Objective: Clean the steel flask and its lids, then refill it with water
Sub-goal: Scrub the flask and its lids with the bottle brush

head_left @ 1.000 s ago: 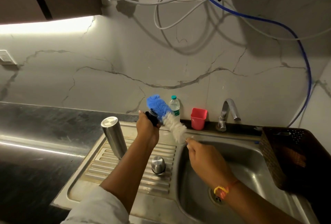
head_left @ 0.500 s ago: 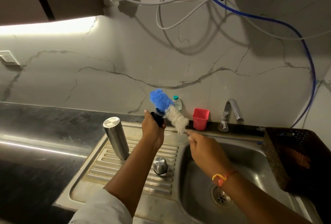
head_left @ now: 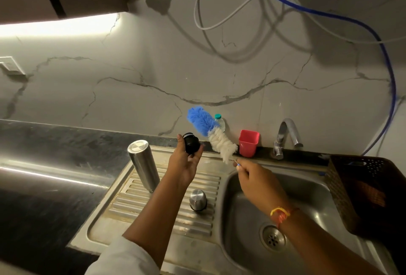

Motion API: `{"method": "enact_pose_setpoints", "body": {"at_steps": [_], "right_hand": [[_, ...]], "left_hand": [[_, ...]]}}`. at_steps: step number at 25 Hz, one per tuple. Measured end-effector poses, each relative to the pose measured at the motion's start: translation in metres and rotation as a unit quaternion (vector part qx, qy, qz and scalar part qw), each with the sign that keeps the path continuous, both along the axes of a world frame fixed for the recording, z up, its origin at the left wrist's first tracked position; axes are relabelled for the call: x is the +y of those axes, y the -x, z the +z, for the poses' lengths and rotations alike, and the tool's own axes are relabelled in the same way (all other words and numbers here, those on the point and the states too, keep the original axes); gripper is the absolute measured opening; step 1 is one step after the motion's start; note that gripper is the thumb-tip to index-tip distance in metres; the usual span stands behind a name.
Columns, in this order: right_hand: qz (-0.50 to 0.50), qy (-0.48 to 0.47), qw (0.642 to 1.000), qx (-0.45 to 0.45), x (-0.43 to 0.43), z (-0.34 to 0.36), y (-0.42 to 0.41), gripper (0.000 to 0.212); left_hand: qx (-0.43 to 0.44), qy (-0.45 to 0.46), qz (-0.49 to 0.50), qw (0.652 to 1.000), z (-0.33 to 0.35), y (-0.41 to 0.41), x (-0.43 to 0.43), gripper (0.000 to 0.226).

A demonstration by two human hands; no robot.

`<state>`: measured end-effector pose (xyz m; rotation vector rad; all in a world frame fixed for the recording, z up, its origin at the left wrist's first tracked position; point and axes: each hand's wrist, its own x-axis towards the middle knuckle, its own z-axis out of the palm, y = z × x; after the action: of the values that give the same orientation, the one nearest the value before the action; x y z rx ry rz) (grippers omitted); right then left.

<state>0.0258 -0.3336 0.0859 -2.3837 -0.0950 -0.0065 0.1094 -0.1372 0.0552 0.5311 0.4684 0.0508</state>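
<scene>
- The left hand (head_left: pixel 184 165) is raised over the drainboard (head_left: pixel 123 189), palm turned up, with thumb and fingers curled round a black inner lid (head_left: pixel 191 143)
- The lid sits at the fingertips, above the palm; its ringed end tilts up and to the left, toward the wall
- The right hand (head_left: pixel 257 178) is over the back edge of the sink basin (head_left: pixel 241 213), pinching the thin handle of a bottle brush (head_left: pixel 211 129) between thumb and fingertips
- The brush runs from that pinch up and to the left: white bristles nearer the hand, blue bristles at the far tip, which points at the marble wall
- The white bristles lie just right of the lid; whether they touch it cannot be told
- The steel flask (head_left: pixel 144 165) stands upright on the drainboard, left of the left forearm, flat end up
- A domed steel cap (head_left: pixel 198 199) rests on the drainboard ribs between the forearms, near the basin
- Behind the sink stand a small plastic bottle (head_left: pixel 219 121), a red cup (head_left: pixel 248 143) and the tap (head_left: pixel 285 136)
</scene>
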Motion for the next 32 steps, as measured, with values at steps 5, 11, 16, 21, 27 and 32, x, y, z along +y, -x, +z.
{"method": "enact_pose_setpoints", "body": {"at_steps": [5,11,16,21,27,32], "right_hand": [[0.007,-0.066,0.997,0.039,0.005,-0.009,0.011,0.037],[0.002,-0.080,0.995,0.051,0.008,-0.008,0.019,0.039],[0.019,-0.065,0.997,0.041,0.007,-0.007,0.023,0.041],[0.036,-0.008,0.999,0.025,0.006,-0.002,0.028,0.038],[0.054,0.047,0.997,0.002,0.012,0.021,0.011,0.032],[0.095,0.080,0.992,0.007,0.015,0.022,0.030,0.034]], "left_hand": [[0.002,0.041,0.007,0.999,-0.009,-0.005,0.010,0.079],[-0.003,0.077,0.043,0.996,-0.007,-0.010,0.008,0.063],[-0.031,0.115,0.044,0.992,0.005,-0.007,0.010,0.048],[-0.050,0.112,0.043,0.991,0.007,-0.007,0.013,0.036],[-0.057,-0.076,-0.027,0.995,0.009,-0.010,-0.002,0.042],[-0.054,-0.087,-0.009,0.995,0.017,-0.018,0.016,0.037]]}}
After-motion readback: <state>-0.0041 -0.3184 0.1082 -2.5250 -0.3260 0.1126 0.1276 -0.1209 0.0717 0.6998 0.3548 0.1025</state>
